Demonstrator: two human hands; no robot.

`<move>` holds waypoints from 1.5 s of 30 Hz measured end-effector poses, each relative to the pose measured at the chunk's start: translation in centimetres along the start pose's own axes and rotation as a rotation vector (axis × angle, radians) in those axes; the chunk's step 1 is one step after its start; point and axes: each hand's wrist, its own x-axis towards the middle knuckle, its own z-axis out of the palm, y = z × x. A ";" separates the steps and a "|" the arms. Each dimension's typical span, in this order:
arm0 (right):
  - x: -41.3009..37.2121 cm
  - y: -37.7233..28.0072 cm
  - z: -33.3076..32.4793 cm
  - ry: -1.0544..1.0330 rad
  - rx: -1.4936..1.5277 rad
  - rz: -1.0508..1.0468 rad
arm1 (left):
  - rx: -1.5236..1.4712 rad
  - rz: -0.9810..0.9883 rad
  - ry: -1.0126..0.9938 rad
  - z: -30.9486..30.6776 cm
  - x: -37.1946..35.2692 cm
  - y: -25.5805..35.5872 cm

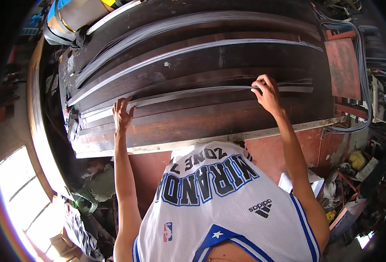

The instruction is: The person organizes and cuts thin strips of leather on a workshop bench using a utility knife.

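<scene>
A bundle of long, thin grey strips (193,92) lies lengthwise along the near part of a dark worktable (184,123); their material is hard to make out. My right hand (267,93) pinches this bundle toward its right end, thumb and fingers closed around it. Near the left end, my left hand (122,115) has its bent fingers and thumb on either side of the same strips. To the right of my right hand, the strip ends (300,89) fan out slightly. Parts of the strips under both hands are hidden.
Farther back lie a second narrow strip bundle (180,50) and a wider one (193,18). A taped roll (73,19) sits at the back left. Grey strips (364,74) hang looped past a reddish board (342,69) on the right. Clutter (354,174) fills the lower right.
</scene>
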 end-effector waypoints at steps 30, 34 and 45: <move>0.0 8.0 -6.9 -0.078 -0.114 0.231 | -0.244 -0.334 -0.378 -2.6 4.9 -1.7; 0.5 8.7 -6.6 -0.099 -0.127 0.198 | -0.203 -0.228 -0.306 -1.9 4.5 -2.4; 2.9 4.3 -4.6 -0.146 -0.027 0.078 | -0.139 0.087 -0.063 0.1 3.1 -2.8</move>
